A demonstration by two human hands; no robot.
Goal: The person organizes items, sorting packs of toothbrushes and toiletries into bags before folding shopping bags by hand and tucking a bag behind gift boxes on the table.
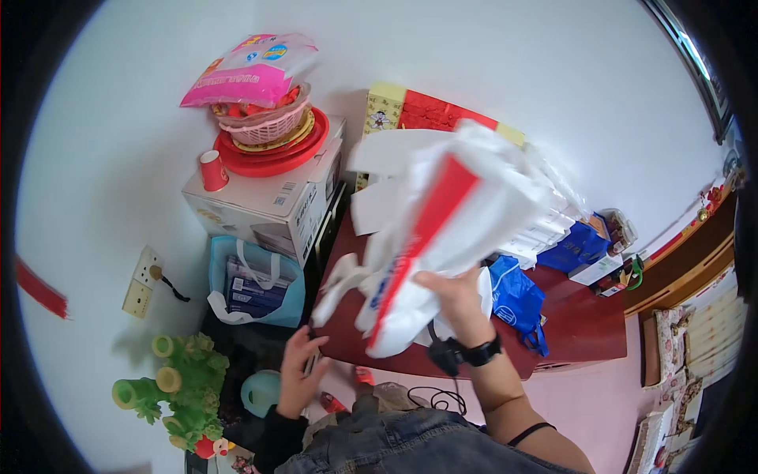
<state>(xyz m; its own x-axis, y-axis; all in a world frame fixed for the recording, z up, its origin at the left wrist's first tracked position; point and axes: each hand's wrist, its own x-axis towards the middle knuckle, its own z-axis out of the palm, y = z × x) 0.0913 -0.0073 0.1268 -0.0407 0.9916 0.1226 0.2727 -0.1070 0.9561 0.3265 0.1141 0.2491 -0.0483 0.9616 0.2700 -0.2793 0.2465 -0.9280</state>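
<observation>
A white plastic bag (pixel 466 213) with a red stripe and blue print is held up over the dark red table (pixel 584 324). My right hand (pixel 454 300) grips its lower right side, the thumb across the front. The bag looks full, and its left edge is blurred. Low on the left, my left hand (pixel 302 363) is raised near the table's front edge, apart from the bag. Its fingers are partly curled beside a thin dark object that I cannot make out. A black device is strapped at my right wrist.
Left stands a white box (pixel 268 197) bearing red plates, a pink basket (pixel 264 122) and a red cup (pixel 212 170). Below it are a light blue bag (pixel 288 288) and a green plant (pixel 193 387). A blue bag (pixel 515 292) and boxes lie on the table's right.
</observation>
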